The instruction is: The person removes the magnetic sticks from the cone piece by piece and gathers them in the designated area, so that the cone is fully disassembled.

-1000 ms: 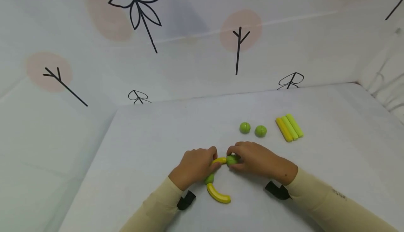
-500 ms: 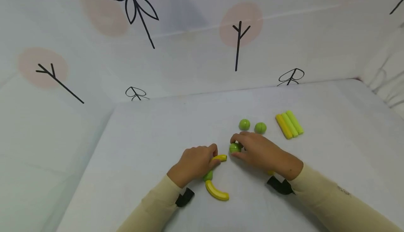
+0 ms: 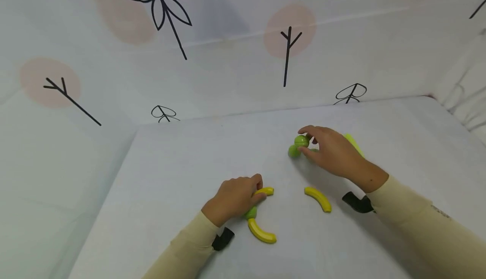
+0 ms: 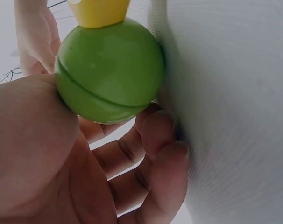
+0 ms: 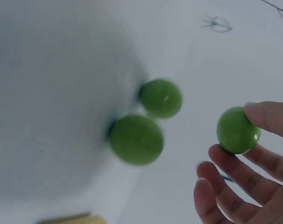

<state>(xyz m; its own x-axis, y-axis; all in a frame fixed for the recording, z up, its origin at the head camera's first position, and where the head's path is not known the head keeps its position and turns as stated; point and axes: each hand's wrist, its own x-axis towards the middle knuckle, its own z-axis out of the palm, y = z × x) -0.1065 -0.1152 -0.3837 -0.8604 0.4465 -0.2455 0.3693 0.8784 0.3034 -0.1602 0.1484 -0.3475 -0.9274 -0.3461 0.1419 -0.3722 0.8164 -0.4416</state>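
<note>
My left hand (image 3: pixel 233 199) rests low over the table and holds a curved yellow rod (image 3: pixel 268 191) between thumb and fingers. A grooved green ball (image 4: pixel 111 70) lies below the palm, with another curved yellow rod (image 3: pixel 262 232) meeting it on the near side. The join between the held rod and this ball is hidden by my hand. My right hand (image 3: pixel 334 152) pinches a second green ball (image 5: pixel 238 130) above the far part of the table. Two loose green balls, one left (image 3: pixel 294 151) and one partly covered by the fingers (image 3: pixel 314 150), sit beneath it.
Right of the middle lies a third curved yellow rod (image 3: pixel 318 199). A straight lime rod (image 3: pixel 354 144) shows behind my right hand, which hides its neighbours. The white table (image 3: pixel 182 156) meets a printed white wall (image 3: pixel 235 76) at its back edge.
My right hand has carried its green ball away from the held rod's end, up and right toward the two loose balls. That uncovers the curved rod at right. The left hand stays in place.
</note>
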